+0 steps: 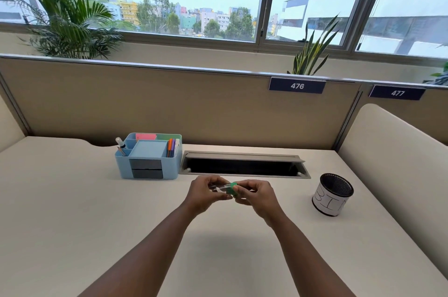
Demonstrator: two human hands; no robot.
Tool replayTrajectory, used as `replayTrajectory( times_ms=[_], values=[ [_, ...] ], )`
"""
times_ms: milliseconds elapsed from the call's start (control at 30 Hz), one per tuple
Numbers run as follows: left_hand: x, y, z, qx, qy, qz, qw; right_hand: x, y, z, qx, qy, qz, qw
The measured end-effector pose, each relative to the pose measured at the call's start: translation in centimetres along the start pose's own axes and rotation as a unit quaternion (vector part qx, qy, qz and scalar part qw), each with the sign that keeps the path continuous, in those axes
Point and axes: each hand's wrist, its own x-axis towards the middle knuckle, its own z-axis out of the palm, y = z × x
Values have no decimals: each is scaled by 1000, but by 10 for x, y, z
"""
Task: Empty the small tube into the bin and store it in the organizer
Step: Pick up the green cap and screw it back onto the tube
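Hands meet over the middle of the desk (72,199) from where I watch: my left hand (206,193) pinches the clear body of the small tube (221,187), which lies roughly level between the two hands, while my right hand (254,196) is closed around its green cap (233,188). The cap looks seated on the tube; I cannot tell whether it is loosened, and what the tube holds is too small to make out. Both hands are held above the desk surface, just in front of the open cable tray (244,165). The blue organizer (148,156) stands behind and to the left, with pens and sticky notes in its compartments. The mesh bin (332,194), wrapped in a handwritten paper label, sits well apart to the right.
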Motion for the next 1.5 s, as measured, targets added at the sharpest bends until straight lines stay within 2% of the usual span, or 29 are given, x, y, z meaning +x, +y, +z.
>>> replayTrajectory(
  times_ms=[567,900,1100,1233,1500],
  values=[
    [-2,-22,6,92,2,8,996,1,22,13,-12,-2,54,998],
    [-3,-39,5,75,-6,1,997,0,31,18,-24,9,53,998],
    [-5,-45,6,49,9,-28,998,-1,31,22,-5,10,57,998],
    [-9,-61,-9,113,-17,-56,992,5,30,30,-3,31,58,998],
    [-8,-104,-87,257,116,-144,949,27,27,57,2,57,57,997]
  ],
)
